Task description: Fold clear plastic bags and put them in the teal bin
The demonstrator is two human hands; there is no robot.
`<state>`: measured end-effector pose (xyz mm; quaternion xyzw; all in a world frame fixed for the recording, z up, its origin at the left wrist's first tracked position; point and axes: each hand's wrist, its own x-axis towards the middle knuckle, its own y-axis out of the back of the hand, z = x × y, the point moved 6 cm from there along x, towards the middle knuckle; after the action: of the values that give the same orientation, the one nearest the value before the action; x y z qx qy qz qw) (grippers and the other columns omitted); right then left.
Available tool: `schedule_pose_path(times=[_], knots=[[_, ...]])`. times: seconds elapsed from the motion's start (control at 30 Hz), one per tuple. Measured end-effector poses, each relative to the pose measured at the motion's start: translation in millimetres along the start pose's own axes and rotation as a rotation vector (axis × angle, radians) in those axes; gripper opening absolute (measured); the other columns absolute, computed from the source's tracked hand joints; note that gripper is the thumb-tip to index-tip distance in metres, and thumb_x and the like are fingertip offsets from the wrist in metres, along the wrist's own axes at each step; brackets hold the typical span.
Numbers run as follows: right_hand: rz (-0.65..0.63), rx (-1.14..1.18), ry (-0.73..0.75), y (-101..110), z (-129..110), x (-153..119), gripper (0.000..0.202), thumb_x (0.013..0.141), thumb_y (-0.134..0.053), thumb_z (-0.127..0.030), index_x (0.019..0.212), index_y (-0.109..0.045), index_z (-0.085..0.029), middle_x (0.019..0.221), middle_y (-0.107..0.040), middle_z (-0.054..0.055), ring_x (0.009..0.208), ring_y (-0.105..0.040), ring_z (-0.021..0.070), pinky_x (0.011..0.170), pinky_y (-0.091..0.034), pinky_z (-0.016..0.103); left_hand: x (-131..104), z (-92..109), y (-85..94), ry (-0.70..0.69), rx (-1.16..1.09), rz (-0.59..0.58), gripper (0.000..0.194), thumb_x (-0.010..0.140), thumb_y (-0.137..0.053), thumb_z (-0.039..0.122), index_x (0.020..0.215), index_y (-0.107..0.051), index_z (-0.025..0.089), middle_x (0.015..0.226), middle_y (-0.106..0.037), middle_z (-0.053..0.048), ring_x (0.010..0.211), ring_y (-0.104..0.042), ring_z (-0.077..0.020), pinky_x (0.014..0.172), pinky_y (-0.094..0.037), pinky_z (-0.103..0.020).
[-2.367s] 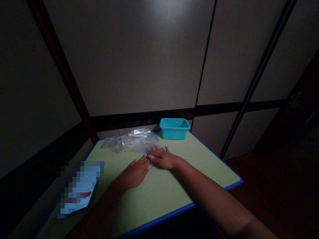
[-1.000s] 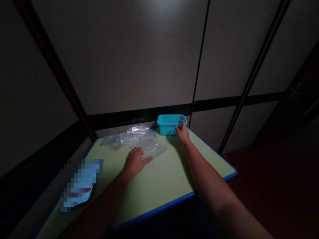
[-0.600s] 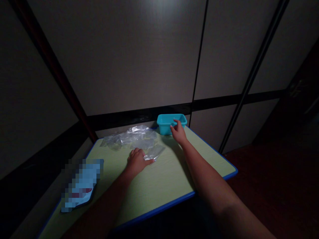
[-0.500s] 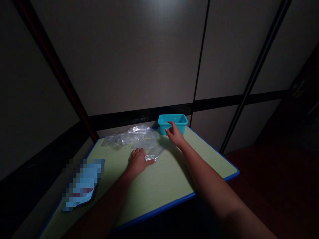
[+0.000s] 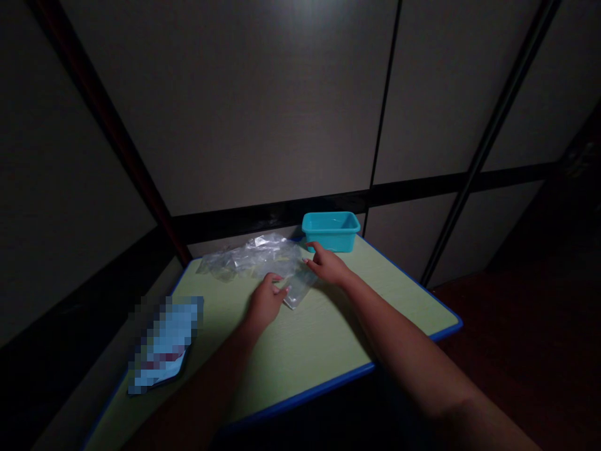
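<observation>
Clear plastic bags (image 5: 263,254) lie crumpled along the back of the table. A flatter piece of clear plastic (image 5: 299,289) extends from them between my hands. My left hand (image 5: 265,302) is at this piece's left edge, its thumb against the plastic and a gap between thumb and forefinger. Above the piece's right side is my right hand (image 5: 328,266), thumb and forefinger apart with nothing seen between them. Its other fingers are hidden beneath the hand. Just behind the right hand stands a turquoise plastic basket (image 5: 332,241).
The light green table (image 5: 328,341) has a blue edge and stands against panelled cabinet doors (image 5: 282,125). A flat device with a blurred, lit screen (image 5: 169,347) lies at the table's left side. Dark red floor (image 5: 516,326) shows to the right.
My left hand has lifted from lying flat and curled its fingers by the plastic's edge. My right hand has drawn back from the basket's front, down towards the plastic. The view has shifted slightly.
</observation>
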<state>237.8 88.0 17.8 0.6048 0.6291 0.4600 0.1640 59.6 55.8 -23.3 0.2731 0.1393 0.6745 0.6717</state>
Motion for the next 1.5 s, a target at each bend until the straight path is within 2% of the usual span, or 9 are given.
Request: schedule_pose_path(times=[0.23,0.4,0.63,0.77,0.9,1.03,1.2,1.37,1.5], knots=[[-0.007,0.183,0.013,-7.9,2.2,2.3,0.025,0.086,-0.044,-0.034,0.105,-0.047,-0.018,0.047,-0.042,-0.009,0.044,-0.043,0.0103,0.045,-0.027,0.021,-7.2,8.4,-4.3,0.152,-0.485,-0.179,0.021,0.070,-0.061,0.032,0.082,-0.057,0.015,0.057,-0.056,0.004,0.043,-0.046,-0.0076,0.044,-0.032,-0.019],[0.055,0.253,-0.006,-3.3,4.9,4.1,0.020,0.086,-0.042,-0.038,0.088,-0.048,-0.019,0.049,-0.043,-0.008,0.043,-0.043,0.0097,0.045,-0.029,0.020,-11.6,11.0,-0.7,0.279,-0.842,-0.248,0.014,0.076,-0.063,0.026,0.080,-0.061,0.013,0.075,-0.067,-0.006,0.063,-0.061,-0.0111,0.069,-0.048,-0.026],[0.030,0.304,-0.031,9.4,-10.6,-2.6,0.044,0.088,-0.032,-0.050,0.062,-0.048,-0.019,0.046,-0.045,-0.004,0.039,-0.044,0.0093,0.043,-0.033,0.021,-10.8,20.8,9.5,0.288,-0.928,-0.254,0.038,0.090,-0.043,0.043,0.091,-0.063,0.011,0.103,-0.067,-0.016,0.089,-0.065,-0.0194,0.084,-0.048,-0.034],[0.032,0.488,-0.102,12.5,-16.1,-6.6,0.059,0.084,-0.025,-0.064,0.052,-0.045,-0.019,0.037,-0.041,-0.003,0.034,-0.043,0.0099,0.039,-0.034,0.022,-9.3,28.7,16.0,0.142,-0.996,-0.229,0.045,0.087,-0.044,0.052,0.102,-0.062,0.013,0.120,-0.059,-0.016,0.111,-0.056,-0.0244,0.093,-0.042,-0.039],[-0.109,0.673,-0.117,3.7,-24.6,-7.9,0.063,0.079,-0.030,-0.070,0.053,-0.052,-0.017,0.038,-0.048,0.000,0.035,-0.049,0.0115,0.039,-0.038,0.022,-11.8,34.2,17.5,0.023,-0.962,-0.221,0.055,0.082,-0.043,0.061,0.109,-0.061,0.016,0.129,-0.052,-0.014,0.123,-0.044,-0.0268,0.099,-0.036,-0.043],[-0.204,0.721,-0.215,-9.4,-26.2,-10.7,0.058,0.078,-0.040,-0.067,0.059,-0.056,-0.014,0.040,-0.052,0.001,0.036,-0.052,0.0112,0.039,-0.039,0.021,-21.1,39.2,8.7,0.020,-0.879,-0.267,0.059,0.082,-0.038,0.064,0.113,-0.060,0.018,0.134,-0.048,-0.012,0.128,-0.038,-0.0263,0.101,-0.033,-0.044],[-0.245,0.712,-0.342,-22.6,-23.9,-14.7,0.048,0.086,-0.039,-0.051,0.057,-0.051,-0.015,0.047,-0.057,0.002,0.039,-0.055,0.0115,0.036,-0.038,0.020,-36.1,45.2,-10.4,0.005,-0.836,-0.395,0.062,0.075,-0.048,0.066,0.116,-0.059,0.020,0.137,-0.045,-0.009,0.131,-0.032,-0.0261,0.103,-0.031,-0.043],[-0.248,0.644,-0.343,-30.6,-17.9,-14.2,0.039,0.086,-0.041,-0.040,0.057,-0.048,-0.016,0.047,-0.053,0.000,0.041,-0.050,0.0098,0.040,-0.040,0.020,-45.9,43.5,-26.8,0.052,-0.774,-0.535,0.070,0.073,-0.044,0.071,0.122,-0.054,0.022,0.143,-0.036,-0.008,0.135,-0.025,-0.0244,0.105,-0.028,-0.041],[-0.207,0.588,-0.240,-29.0,-13.9,-10.2,0.040,0.084,-0.042,-0.046,0.056,-0.044,-0.018,0.044,-0.046,-0.003,0.040,-0.042,0.0087,0.041,-0.036,0.021,-47.4,43.7,-25.9,0.098,-0.801,-0.624,0.077,0.073,-0.041,0.073,0.127,-0.048,0.019,0.131,-0.050,-0.016,0.117,-0.050,-0.0278,0.098,-0.035,-0.044]])
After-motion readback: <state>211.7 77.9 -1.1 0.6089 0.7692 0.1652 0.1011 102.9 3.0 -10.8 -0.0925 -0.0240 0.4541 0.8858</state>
